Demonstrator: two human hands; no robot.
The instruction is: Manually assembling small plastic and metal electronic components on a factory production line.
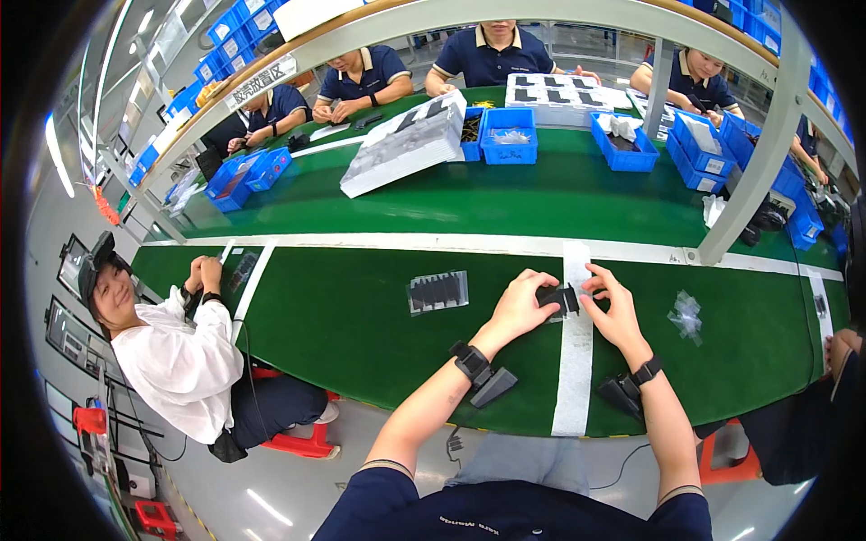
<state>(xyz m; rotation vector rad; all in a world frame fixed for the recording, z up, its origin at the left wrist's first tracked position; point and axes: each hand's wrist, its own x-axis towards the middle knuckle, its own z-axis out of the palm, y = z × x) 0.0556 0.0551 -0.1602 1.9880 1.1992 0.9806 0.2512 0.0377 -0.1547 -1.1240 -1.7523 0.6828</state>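
Note:
A small flat black part [566, 300] is held by my left hand [518, 313], its thumb and fingers closed on the part's left side. A scrap of clear film shows under it. My right hand [617, 316] is at the part's right end, with thumb and fingertips drawn close together. Whatever lies between those fingertips is too small to make out. Both hands are over a white strip [574, 379] that runs across the green table [379, 352]. Left of them, several black strips [437, 292] lie in a row on a clear sheet. Clear plastic pieces [686, 317] lie in a loose heap to the right.
A white rail and slanted shelf post [753, 180] border the table's far side. Beyond stand blue bins [510, 135] and stacked white trays [406, 149], with several people working. A person in white [180, 361] sits at left; another person's arm [843, 356] is at right.

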